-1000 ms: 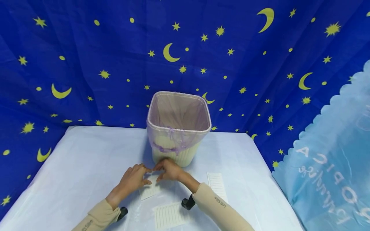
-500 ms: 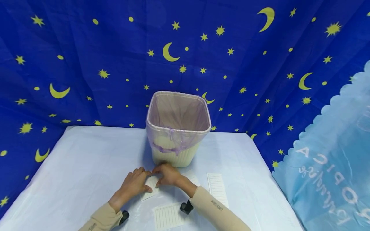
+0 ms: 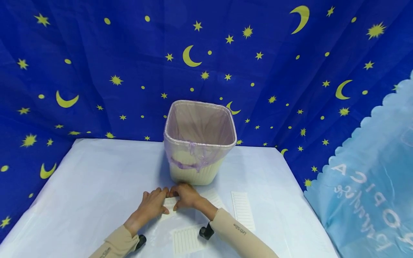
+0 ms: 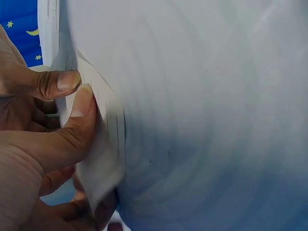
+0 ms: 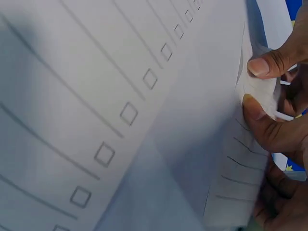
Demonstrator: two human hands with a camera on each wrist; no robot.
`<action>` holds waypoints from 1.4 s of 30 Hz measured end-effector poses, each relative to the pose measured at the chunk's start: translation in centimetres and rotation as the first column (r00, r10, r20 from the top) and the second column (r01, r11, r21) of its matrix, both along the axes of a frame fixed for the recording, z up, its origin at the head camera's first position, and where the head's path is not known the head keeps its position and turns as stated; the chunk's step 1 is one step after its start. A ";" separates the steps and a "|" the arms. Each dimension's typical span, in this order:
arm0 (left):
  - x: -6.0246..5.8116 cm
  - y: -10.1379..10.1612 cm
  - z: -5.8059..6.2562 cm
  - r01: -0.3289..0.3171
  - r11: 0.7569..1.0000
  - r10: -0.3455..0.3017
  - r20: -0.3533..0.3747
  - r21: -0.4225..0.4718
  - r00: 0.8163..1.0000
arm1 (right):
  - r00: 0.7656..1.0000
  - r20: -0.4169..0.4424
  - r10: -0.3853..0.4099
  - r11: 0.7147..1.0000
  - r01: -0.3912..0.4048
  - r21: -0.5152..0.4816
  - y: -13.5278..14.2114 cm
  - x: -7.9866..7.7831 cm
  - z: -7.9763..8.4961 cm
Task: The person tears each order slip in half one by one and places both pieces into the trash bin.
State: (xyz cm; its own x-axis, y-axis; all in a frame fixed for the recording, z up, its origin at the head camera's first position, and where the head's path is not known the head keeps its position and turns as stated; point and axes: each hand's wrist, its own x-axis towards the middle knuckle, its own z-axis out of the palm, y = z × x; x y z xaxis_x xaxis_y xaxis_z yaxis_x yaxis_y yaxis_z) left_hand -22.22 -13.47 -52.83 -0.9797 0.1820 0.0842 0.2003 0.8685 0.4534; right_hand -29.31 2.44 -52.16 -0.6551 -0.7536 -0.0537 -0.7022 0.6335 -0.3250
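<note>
Both hands pinch one small lined sheet of paper [image 3: 169, 205] in front of the wastebasket. On its left side is my left hand [image 3: 151, 205]; my right hand [image 3: 186, 197] holds it from the other side. In the left wrist view the paper [image 4: 109, 122] stands bent up off the table, with the two thumbs close together on it. The right wrist view shows both thumbs pressing the same sheet [image 5: 236, 178], ruled lines facing out. Fingers behind the paper are partly hidden.
A cream wastebasket [image 3: 196, 175] lined with a purple bag stands just beyond the hands. More lined sheets lie on the white-covered table [image 3: 113, 172]: one at the front [image 3: 188, 240], one at the right [image 3: 242, 210], one behind the right wrist [image 3: 213, 197]. A starry blue curtain [image 3: 129, 53] hangs behind.
The sheet's near part, flat and plainly seen earlier, now shows less between the hands. My right hand has shifted slightly toward me, and the sheet behind its wrist shows more.
</note>
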 end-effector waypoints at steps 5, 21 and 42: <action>0.2 -0.1 -0.1 0.064 0.981 -0.067 0.014 0.182 0.998 | 1.000 0.031 -0.003 1.000 0.003 -0.019 -0.1 0.1 0.0; 0.1 -0.7 2.1 0.015 0.984 -0.051 0.201 0.175 0.978 | 0.991 0.134 -0.009 0.995 0.022 -0.101 0.5 0.1 1.5; 0.7 -0.8 5.3 0.085 0.991 -0.094 0.082 0.100 0.992 | 0.979 -0.191 0.069 0.987 -0.095 -0.131 1.5 1.6 6.6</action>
State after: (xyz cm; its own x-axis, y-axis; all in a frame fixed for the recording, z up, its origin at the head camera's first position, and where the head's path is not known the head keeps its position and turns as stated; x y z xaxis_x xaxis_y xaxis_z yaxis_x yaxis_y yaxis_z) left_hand -21.50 -14.27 -47.55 -0.9642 0.2645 0.0209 0.2316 0.8003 0.5530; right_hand -27.69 3.95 -45.52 -0.5799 -0.7966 0.1710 -0.8058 0.5296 -0.2651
